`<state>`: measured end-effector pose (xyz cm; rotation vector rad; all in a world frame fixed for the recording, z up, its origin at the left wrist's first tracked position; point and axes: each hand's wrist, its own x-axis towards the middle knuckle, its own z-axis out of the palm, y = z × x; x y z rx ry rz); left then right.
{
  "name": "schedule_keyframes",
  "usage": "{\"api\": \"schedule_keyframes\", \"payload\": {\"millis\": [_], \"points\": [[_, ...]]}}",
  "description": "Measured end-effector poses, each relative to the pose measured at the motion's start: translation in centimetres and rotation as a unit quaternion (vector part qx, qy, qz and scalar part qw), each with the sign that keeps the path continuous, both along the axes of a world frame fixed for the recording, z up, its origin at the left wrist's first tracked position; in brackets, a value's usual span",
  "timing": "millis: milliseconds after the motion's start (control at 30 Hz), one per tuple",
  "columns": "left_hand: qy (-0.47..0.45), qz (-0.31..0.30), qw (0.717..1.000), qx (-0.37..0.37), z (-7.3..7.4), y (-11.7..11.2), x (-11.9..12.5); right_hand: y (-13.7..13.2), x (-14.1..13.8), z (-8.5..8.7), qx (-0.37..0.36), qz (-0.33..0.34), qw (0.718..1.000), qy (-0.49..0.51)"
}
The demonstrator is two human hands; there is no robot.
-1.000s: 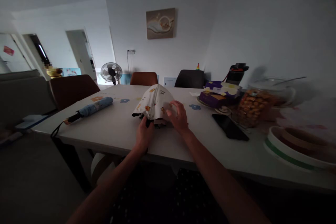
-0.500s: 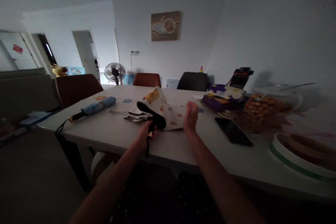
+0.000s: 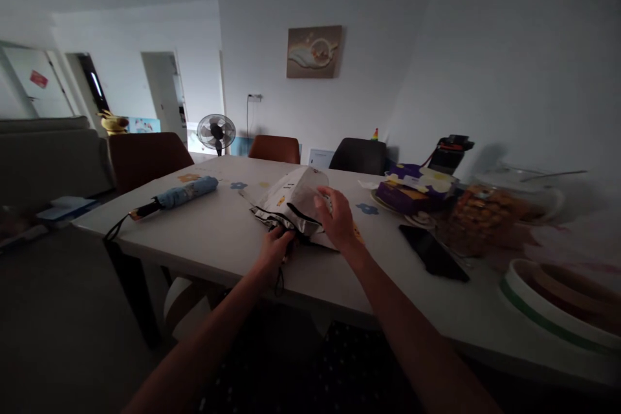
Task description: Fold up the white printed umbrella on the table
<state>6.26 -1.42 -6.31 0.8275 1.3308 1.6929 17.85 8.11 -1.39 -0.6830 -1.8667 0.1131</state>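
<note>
A white folding umbrella [image 3: 295,195] with small printed figures and dark edging lies loosely bunched on the white table [image 3: 204,233]. My left hand [image 3: 275,247] is closed around its dark handle near the front edge, and a black wrist strap hangs below. At the right side of the canopy is my right hand [image 3: 336,215], its fingers apart and curved against the fabric. Farther left rests a second umbrella [image 3: 187,193], blue, furled, with a dark handle and a strap over the table's edge.
To the right lie a black phone [image 3: 433,252], a purple tissue pack [image 3: 410,187] and a jar of brown snacks [image 3: 485,213]. A white bowl with a green band [image 3: 538,310] stands at the near right. Chairs [image 3: 274,149] line the far side, with a fan [image 3: 217,132] behind.
The white umbrella's canopy has turned and settled into a lower bunch. My right hand has moved left onto the fabric and its fingers have spread. My left hand still grips the handle.
</note>
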Motion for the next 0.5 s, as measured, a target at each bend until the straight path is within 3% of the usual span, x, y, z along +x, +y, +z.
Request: {"api": "schedule_keyframes", "payload": {"millis": [100,267,300,367,433,500], "points": [[-0.048,-0.002,0.999,-0.006,0.2,-0.1,-0.3,0.4,0.1,0.0,-0.104,-0.043,0.992,-0.055],[-0.079,0.003,0.997,-0.014,0.3,-0.2,-0.8,0.8,1.0,0.0,-0.232,-0.141,0.947,-0.173],[-0.086,0.004,0.996,-0.014,0.3,-0.2,-0.9,0.6,1.1,0.2,-0.218,-0.157,0.950,-0.156],[-0.100,0.004,0.995,-0.014,0.4,-0.2,-0.9,-0.4,0.8,0.7,-0.115,-0.158,0.977,-0.085],[-0.108,0.000,0.994,-0.017,0.4,-0.2,-0.8,-1.9,0.3,1.4,0.037,-0.103,0.993,-0.042],[-0.110,-0.002,0.994,-0.017,0.5,-0.2,-0.8,-3.1,-0.1,1.9,0.133,-0.019,0.986,-0.096]]}}
